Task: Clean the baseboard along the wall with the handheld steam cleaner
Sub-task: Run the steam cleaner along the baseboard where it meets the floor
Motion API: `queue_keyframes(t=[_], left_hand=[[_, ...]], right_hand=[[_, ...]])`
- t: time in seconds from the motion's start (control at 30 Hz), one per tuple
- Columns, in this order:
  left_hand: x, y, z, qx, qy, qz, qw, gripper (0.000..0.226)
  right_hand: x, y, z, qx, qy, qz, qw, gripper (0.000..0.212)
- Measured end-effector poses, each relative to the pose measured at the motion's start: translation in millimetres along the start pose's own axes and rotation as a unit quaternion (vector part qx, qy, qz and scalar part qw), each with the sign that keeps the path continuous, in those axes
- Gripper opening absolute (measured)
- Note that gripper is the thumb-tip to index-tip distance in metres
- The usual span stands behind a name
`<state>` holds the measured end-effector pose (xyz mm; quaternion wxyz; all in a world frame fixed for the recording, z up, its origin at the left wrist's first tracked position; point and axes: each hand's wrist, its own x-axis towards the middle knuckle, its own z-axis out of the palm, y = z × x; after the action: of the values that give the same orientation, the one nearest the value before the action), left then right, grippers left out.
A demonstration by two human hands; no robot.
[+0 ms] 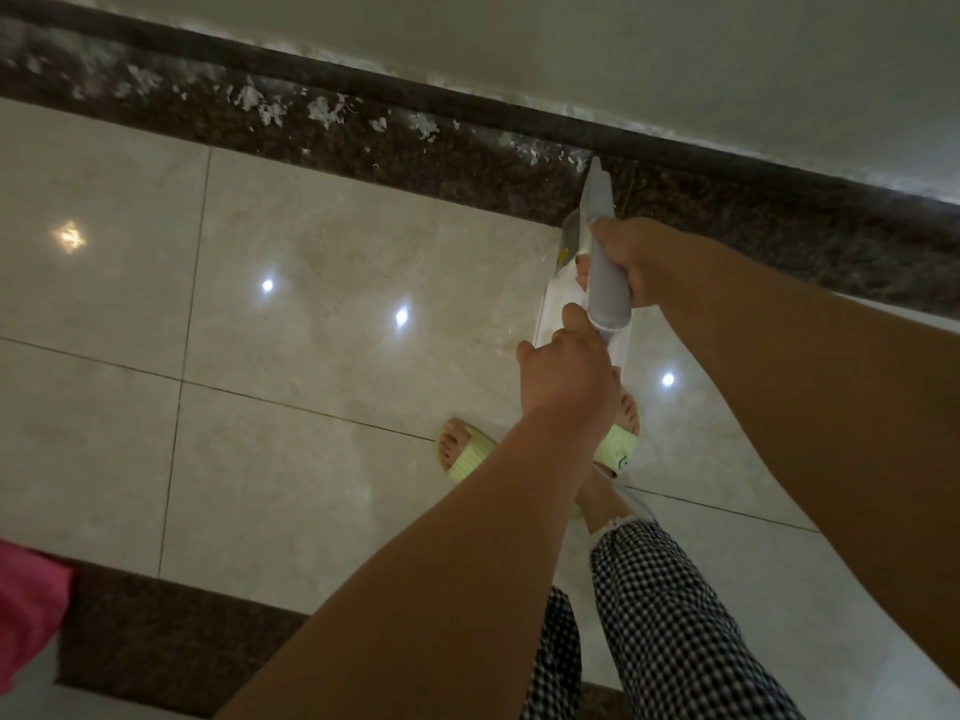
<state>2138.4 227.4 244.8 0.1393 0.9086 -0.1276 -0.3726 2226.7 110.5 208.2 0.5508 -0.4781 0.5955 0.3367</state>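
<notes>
A: Where's the steam cleaner point(602, 262) rn?

B: Held out over the floor tiles point(322, 314), nozzle tip right at the dark baseboard point(363, 127), near its top edge. Grey handle, white body underneath.

A: Hands?

B: Right hand point(631, 259) wraps the grey handle, fingers curled round it. Left hand point(563, 366) is just behind, at the handle's back end, fingers curled and gripping the rear of the unit; exact hold is hidden by the knuckles.

A: Baseboard condition?

B: White flecks and patches along it, mostly left of the nozzle. Pale wall point(675, 59) above.

A: Anything else?

B: Feet in light green slippers point(467, 454) below the hands, checked trousers point(670, 626), something pink point(26, 610) at the left edge, can't tell what.
</notes>
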Motion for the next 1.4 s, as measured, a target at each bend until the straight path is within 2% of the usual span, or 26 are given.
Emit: queue_keyframes(t=[0.33,0.7,1.17,1.4], left_hand=[[3.6,3.8,-2.1,0.0,0.002,-0.002,1.0,0.049],[-4.4,-4.2,-2.3,-0.003,-0.006,-0.005,1.0,0.045],[-28.9,-18.1,2.6,0.02,-0.029,0.014,0.999,0.051],[-36.8,-18.0,13.8,0.056,-0.036,0.038,0.997,0.037]], right_hand=[[5.7,-4.2,-2.4,-0.029,0.013,-0.004,0.999,0.04],[1.8,3.4,5.1,-0.008,-0.001,0.006,1.0,0.034],[-5.3,34.4,15.1,0.022,0.003,-0.006,1.0,0.042],[-13.7,52.4,3.8,0.069,0.011,0.004,0.998,0.045]])
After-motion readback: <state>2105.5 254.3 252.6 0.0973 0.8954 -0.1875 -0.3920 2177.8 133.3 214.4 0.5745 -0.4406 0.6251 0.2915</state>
